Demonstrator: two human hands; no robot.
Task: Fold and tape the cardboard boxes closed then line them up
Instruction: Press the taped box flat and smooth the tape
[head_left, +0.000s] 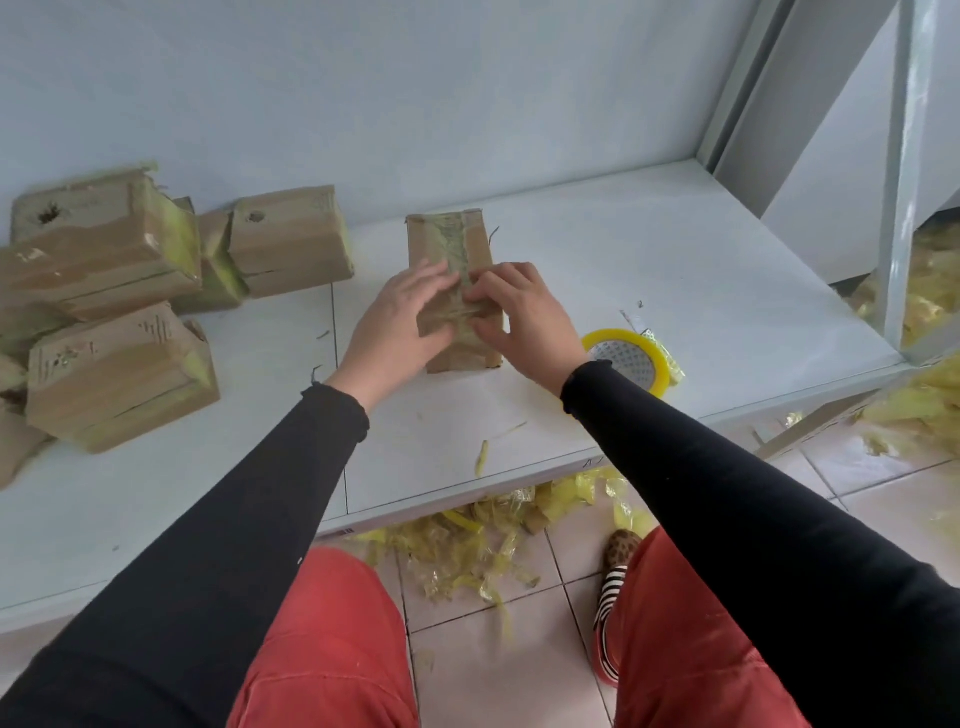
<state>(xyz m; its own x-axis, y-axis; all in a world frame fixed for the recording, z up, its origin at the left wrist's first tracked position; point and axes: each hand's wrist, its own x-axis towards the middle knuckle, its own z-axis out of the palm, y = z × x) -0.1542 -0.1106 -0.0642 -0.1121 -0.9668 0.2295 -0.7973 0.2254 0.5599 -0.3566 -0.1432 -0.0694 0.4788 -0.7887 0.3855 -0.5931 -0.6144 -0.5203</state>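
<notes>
A small brown cardboard box (451, 244) lies on the white table (649, 270), its top seam covered by a yellowish tape strip running away from me. My left hand (400, 322) lies on the box's left side with fingers spread over the top. My right hand (524, 317) presses on the right side, its fingertips at the taped seam. A roll of yellow tape (631, 358) lies flat just right of my right wrist. Several taped boxes (119, 364) are piled at the left, one more (291, 239) behind them.
Torn yellow tape scraps (467, 545) litter the tiled floor under the table edge and at the far right (924, 405). A white metal frame post (901, 182) rises at the table's right end. The wall stands close behind the table.
</notes>
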